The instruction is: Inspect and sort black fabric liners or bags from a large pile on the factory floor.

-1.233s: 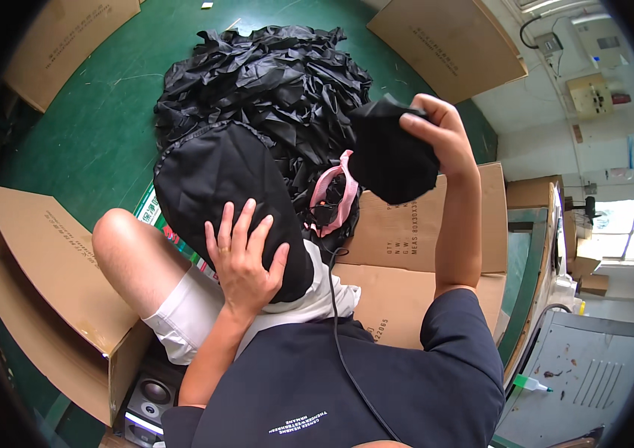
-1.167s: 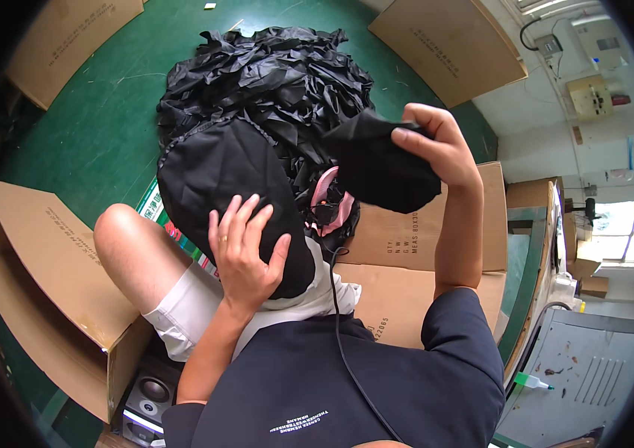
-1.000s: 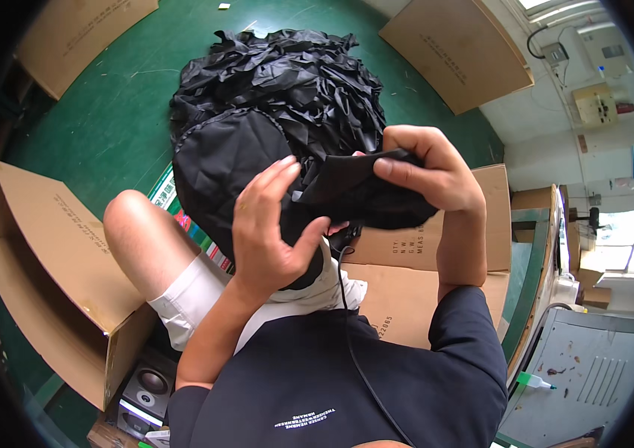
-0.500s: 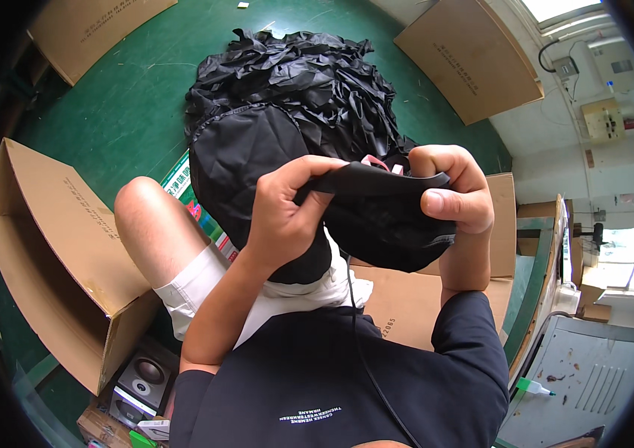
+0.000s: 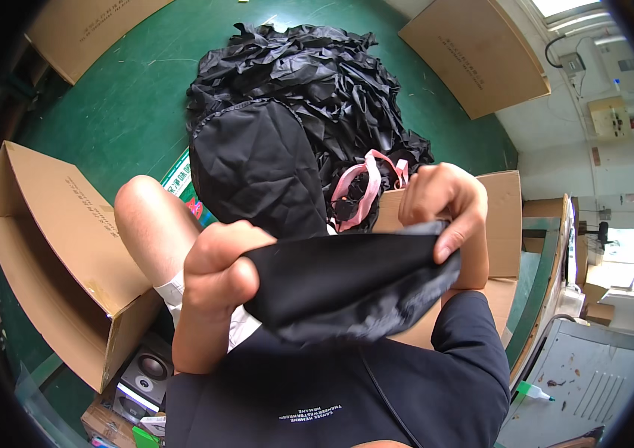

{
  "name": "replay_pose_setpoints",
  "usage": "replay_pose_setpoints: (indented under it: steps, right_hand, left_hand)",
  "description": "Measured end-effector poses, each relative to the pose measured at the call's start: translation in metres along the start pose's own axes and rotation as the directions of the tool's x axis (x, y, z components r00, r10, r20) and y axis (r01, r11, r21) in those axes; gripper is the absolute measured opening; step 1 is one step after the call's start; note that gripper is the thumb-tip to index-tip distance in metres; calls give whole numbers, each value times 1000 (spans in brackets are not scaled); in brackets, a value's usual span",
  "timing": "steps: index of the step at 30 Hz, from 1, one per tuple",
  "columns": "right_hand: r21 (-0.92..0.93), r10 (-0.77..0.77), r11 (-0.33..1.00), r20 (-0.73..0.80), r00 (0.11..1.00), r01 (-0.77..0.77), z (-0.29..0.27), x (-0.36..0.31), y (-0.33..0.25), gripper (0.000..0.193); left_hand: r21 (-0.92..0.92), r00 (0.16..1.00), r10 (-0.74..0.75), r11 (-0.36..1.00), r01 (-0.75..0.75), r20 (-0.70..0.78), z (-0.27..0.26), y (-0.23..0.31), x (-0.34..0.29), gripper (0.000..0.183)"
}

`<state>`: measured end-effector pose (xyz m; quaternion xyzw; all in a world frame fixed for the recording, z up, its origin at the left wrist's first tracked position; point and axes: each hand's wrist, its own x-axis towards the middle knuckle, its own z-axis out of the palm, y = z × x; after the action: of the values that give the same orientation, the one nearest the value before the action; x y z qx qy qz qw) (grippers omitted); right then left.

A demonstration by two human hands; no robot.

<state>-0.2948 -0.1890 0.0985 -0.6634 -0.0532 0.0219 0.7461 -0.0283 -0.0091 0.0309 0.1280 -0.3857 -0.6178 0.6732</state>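
A black piece of fabric (image 5: pixel 347 280) is stretched between my two hands above my lap. My left hand (image 5: pixel 220 270) is closed on its left end, and my right hand (image 5: pixel 451 213) pinches its right end between thumb and fingers. The lower part of the cloth is blurred and looks shiny grey. Beyond it, a larger rounded black fabric piece (image 5: pixel 257 168) with a gathered edge lies over my legs. To its right sit pink straps (image 5: pixel 362 190) among black folds. What kind of article the held fabric is, I cannot make out.
A heap of crumpled black fabric (image 5: pixel 298 71) covers part of the green floor (image 5: pixel 130 97). An opened cardboard box (image 5: pixel 63 231) stands at my left, with a speaker (image 5: pixel 145 373) nearby. More cardboard (image 5: pixel 474 56) leans at the far right. A marker (image 5: pixel 535 391) lies on a grey surface at right.
Both hands have pulled the black fabric nearer and spread it wider. My left hand moved left and down. The pink straps now show beyond the cloth.
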Motion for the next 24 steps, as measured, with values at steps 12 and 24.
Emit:
replay_pose_setpoints:
  steps: [12,24]
  right_hand:
    - [-588,-82,607,-716,693,-535,28,42,63,27]
    - [502,237,816,-743,626,287,5,22,94,18]
  left_hand:
    - [110,963,-42,991,74,-268,-27,-6,-70,38]
    - [8,861,93,995,-103,-500,-50,-8,-72,40]
